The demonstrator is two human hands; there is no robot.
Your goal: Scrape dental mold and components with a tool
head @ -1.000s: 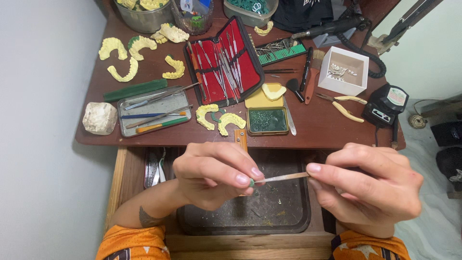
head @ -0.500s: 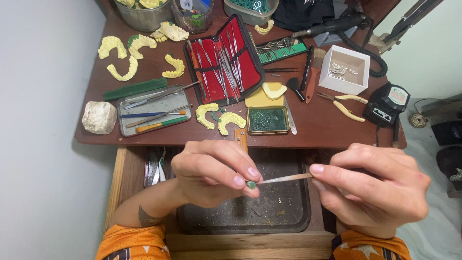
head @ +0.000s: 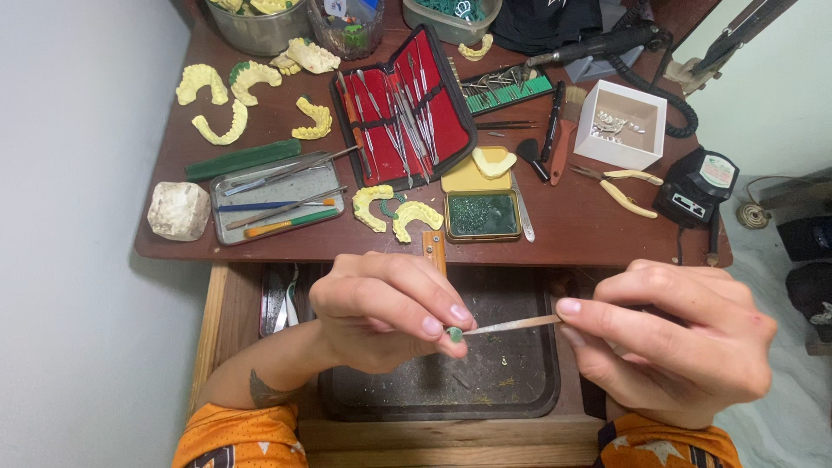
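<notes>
Setting: dark wooden bench (head: 572,227) against a pale wall, with an open drawer below it holding a dark tray (head: 511,394) flecked with green and pale scraps.
Work piece: small green piece (head: 454,334), rounded, held over the tray, near the middle of the scene.
Tool: thin pale tool (head: 513,326), lying almost level, its left tip touching the green piece.
Left hand: left hand (head: 386,308) is closed in a tight pinch; thumb and forefinger tips clamp the green piece, the other fingers curl under.
Right hand: right hand (head: 676,342) pinches the right end of the thin pale tool between thumb and fingertips, closed snugly on it.
Progress (judgement): shaping of the green piece looks under way, not finished; tool and piece are in contact and scraps lie in the tray. How much shaping is left cannot be told, the piece is too small to read.
Far bench, centre: open red instrument case (head: 403,95) with metal tools in rows.
Far bench, left: yellow dental casts (head: 227,95), a grey metal tray (head: 279,198) with hand tools, a white stone lump (head: 178,210).
Near edge of bench: small tin of green material (head: 482,215), two more casts just left of it.
Far right: white box (head: 620,123), yellow-handled pliers (head: 626,192).
</notes>
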